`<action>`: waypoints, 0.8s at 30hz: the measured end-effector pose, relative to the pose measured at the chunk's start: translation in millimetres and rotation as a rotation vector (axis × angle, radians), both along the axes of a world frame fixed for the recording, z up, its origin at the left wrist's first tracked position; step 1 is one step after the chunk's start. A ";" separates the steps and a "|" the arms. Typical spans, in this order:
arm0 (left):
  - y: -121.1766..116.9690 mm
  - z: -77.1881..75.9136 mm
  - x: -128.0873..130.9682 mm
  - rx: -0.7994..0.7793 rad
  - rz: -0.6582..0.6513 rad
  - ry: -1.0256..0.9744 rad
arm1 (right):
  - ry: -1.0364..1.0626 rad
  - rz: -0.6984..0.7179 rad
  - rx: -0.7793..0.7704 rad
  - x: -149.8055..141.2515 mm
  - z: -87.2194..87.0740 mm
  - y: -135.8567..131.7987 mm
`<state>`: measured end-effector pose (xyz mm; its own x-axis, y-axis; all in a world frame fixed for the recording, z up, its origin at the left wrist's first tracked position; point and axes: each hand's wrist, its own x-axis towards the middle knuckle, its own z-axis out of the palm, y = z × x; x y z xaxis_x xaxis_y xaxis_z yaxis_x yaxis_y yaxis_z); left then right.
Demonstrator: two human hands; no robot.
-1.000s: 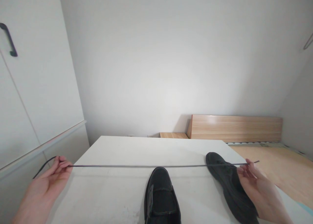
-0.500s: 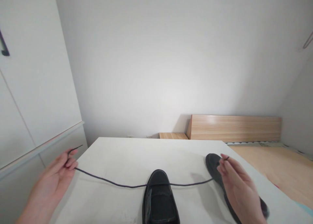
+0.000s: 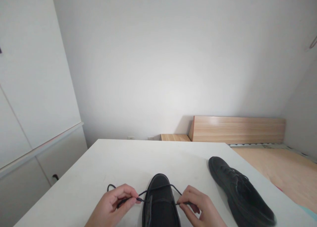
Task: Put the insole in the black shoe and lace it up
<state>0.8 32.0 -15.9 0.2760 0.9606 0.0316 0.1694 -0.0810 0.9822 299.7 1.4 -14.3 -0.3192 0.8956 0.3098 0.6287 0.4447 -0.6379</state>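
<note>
A black shoe (image 3: 162, 204) lies toe-away at the table's near middle, its lower part cut off by the frame edge. Across its front runs a dark shoelace (image 3: 158, 187), spanning between both hands. My left hand (image 3: 119, 202) pinches one end of the lace just left of the shoe, with a small loop standing up behind the fingers. On the shoe's right side my right hand (image 3: 198, 205) pinches the other end, its tip pointing toward the shoe. Whether either tip sits in an eyelet I cannot tell.
A second black shoe (image 3: 239, 190), laced, lies at the right on the white table (image 3: 128, 157). Beyond the table's right edge is a bed with a wooden headboard (image 3: 237, 129). White cabinets (image 3: 37, 88) stand at the left.
Both hands have come inward from far apart to either side of the middle shoe, bringing the lace ends with them. The lace no longer stretches wide, and the right shoe is now uncovered.
</note>
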 end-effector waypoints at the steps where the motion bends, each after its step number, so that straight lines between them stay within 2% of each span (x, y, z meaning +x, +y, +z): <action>1: 1.0 -4.5 4.0 -0.004 -0.014 0.005 | -0.013 0.004 0.008 -0.8 -1.1 1.2; 4: 4.2 -12.8 6.8 -0.013 -0.031 0.086 | -0.047 0.009 0.006 -1.1 -3.7 4.6; 8: 3.9 -12.2 3.0 0.012 -0.011 0.197 | -0.066 0.027 -0.009 1.2 -6.1 6.8; 12: 2.7 -13.4 7.0 0.044 0.012 0.202 | -0.051 0.026 -0.013 1.9 -7.8 6.8; 19: 5.9 -30.7 11.7 0.268 0.075 0.259 | -0.023 0.025 -0.019 1.7 -12.7 8.1; 24: 7.0 -32.9 10.5 0.353 0.104 0.272 | -0.026 0.027 -0.029 3.5 -17.8 8.3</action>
